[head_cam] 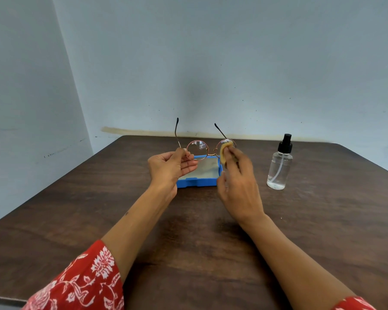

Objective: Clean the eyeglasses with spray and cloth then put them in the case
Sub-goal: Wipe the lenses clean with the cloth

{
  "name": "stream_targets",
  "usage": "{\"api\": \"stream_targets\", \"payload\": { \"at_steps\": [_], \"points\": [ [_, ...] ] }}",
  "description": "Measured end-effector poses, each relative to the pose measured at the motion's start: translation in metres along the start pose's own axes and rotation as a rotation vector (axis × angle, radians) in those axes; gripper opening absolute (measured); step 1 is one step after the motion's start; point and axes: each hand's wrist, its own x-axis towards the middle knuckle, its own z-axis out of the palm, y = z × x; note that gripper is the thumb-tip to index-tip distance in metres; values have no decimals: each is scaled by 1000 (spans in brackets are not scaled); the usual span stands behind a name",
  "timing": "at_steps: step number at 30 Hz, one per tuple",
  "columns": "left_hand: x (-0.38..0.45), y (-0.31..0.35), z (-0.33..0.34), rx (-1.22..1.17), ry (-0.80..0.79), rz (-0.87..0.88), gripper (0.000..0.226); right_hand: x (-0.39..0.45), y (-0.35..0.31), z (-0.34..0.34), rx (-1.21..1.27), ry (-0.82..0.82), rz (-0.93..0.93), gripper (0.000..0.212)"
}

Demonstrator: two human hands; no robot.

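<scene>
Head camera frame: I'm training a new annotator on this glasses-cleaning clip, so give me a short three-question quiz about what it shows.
1. True or false: the spray bottle stands upright on the table, untouched by either hand.
2. Which hand presses the cloth against a lens of the eyeglasses? A) left hand B) right hand C) neither
3. Fill in: the open blue case lies on the table directly ____ the held eyeglasses.

Key
1. True.
2. B; the left hand pinches the frame at the other lens, by the temple hinge.
3. Below; the glasses are held in the air above it, temples unfolded.
</scene>
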Motion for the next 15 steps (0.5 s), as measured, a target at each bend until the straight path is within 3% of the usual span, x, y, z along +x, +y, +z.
{"api": "stream_targets", "payload": {
  "at_steps": [4,10,15],
  "points": [
    [-1,0,2,12,-15,-12,15,2,10,-4,-8,65,116,48],
    [0,-1,0,10,-8,4,15,-3,-4,2,-18,-54,-127,46],
    [2,0,1,-7,0,6,16,-1,7,-2,9,36,80,46]
  ]
}}
